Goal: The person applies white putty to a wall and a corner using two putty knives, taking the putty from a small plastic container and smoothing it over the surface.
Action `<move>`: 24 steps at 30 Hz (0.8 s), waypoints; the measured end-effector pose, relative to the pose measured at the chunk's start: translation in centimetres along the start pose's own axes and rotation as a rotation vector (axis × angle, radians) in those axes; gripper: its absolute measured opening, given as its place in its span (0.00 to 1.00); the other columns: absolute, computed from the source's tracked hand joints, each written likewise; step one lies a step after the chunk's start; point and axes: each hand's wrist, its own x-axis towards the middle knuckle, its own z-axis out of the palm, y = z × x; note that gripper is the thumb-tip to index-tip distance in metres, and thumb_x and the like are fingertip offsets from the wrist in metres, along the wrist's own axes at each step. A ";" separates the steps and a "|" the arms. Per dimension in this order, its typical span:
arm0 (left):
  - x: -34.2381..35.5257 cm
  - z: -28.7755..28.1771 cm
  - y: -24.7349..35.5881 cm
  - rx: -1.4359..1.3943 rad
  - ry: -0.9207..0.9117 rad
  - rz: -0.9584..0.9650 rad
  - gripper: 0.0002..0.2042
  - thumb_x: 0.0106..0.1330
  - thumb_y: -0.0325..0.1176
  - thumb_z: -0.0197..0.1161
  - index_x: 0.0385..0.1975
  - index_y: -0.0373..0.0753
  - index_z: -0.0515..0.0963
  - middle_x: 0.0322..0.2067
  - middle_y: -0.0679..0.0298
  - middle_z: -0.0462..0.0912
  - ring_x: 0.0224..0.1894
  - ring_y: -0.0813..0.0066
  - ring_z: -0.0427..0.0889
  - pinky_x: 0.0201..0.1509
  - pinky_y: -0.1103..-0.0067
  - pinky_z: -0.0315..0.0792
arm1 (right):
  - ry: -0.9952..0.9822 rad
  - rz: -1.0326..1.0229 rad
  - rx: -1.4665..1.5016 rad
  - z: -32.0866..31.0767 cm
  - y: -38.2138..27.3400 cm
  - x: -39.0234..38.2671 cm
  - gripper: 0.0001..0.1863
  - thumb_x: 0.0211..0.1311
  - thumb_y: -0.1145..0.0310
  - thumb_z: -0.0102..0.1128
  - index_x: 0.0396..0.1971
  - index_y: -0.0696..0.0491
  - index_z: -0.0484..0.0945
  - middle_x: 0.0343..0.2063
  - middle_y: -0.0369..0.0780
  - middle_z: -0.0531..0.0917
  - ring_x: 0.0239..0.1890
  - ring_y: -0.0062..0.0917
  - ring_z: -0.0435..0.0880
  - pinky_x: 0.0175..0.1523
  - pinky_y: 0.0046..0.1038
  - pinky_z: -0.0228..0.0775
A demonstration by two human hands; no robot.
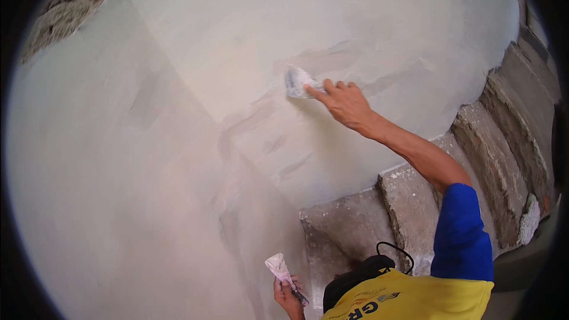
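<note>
Neither my left hand nor my right hand shows in the head view. A co-worker, seen from behind in a yellow shirt (415, 296) with a blue sleeve (464, 231), works at a pale plastered wall (195, 53). The co-worker's right hand (345, 105) presses a wide putty knife (298, 81) against the wall, forefinger stretched along it. White paste coats part of that blade. Lower down, the co-worker's left hand (287, 299) grips a second putty knife (277, 265), its whitish blade pointing up. Darker smeared patches (332, 56) lie around the first blade.
Rough concrete steps (415, 207) run along the wall's lower right side, their edges broken and speckled white. A black head covering (355, 275) with a loop of cord (398, 247) hides part of them. Bare rough masonry (77, 9) shows at the upper left.
</note>
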 end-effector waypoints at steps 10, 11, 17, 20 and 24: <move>-1.3 2.3 1.0 0.009 -0.035 0.024 0.16 0.74 0.35 0.50 0.54 0.30 0.72 0.33 0.55 0.84 0.23 0.77 0.79 0.24 0.83 0.71 | -0.041 0.227 -0.181 -5.0 14.1 -6.6 0.30 0.64 0.75 0.51 0.64 0.32 0.71 0.41 0.38 0.77 0.35 0.32 0.80 0.39 0.39 0.70; -1.4 3.0 1.5 0.011 -0.056 0.011 0.16 0.75 0.34 0.49 0.54 0.30 0.72 0.32 0.57 0.84 0.24 0.78 0.79 0.25 0.83 0.71 | -0.051 0.258 -0.258 -5.8 15.6 -7.7 0.30 0.64 0.75 0.51 0.64 0.32 0.71 0.40 0.39 0.77 0.35 0.32 0.81 0.39 0.39 0.70; 2.3 6.4 5.3 0.049 -0.205 -0.059 0.15 0.77 0.38 0.49 0.46 0.32 0.77 0.29 0.63 0.83 0.24 0.82 0.77 0.27 0.84 0.71 | -0.043 0.473 0.187 -8.6 14.8 -13.0 0.27 0.68 0.67 0.54 0.67 0.38 0.69 0.36 0.39 0.82 0.35 0.27 0.84 0.35 0.33 0.73; 4.8 11.1 9.2 0.070 -0.342 -0.019 0.17 0.78 0.39 0.47 0.53 0.33 0.76 0.34 0.63 0.84 0.28 0.82 0.77 0.30 0.83 0.70 | -0.315 0.733 1.105 -8.9 8.0 -16.4 0.27 0.71 0.60 0.54 0.68 0.48 0.67 0.36 0.38 0.85 0.28 0.19 0.84 0.26 0.22 0.72; 6.1 12.9 10.0 0.017 -0.436 0.063 0.19 0.78 0.37 0.47 0.62 0.35 0.72 0.37 0.62 0.83 0.33 0.82 0.77 0.33 0.84 0.70 | -0.584 0.686 1.569 -8.7 -0.9 -19.3 0.26 0.73 0.58 0.52 0.67 0.51 0.68 0.36 0.36 0.83 0.22 0.16 0.79 0.24 0.21 0.70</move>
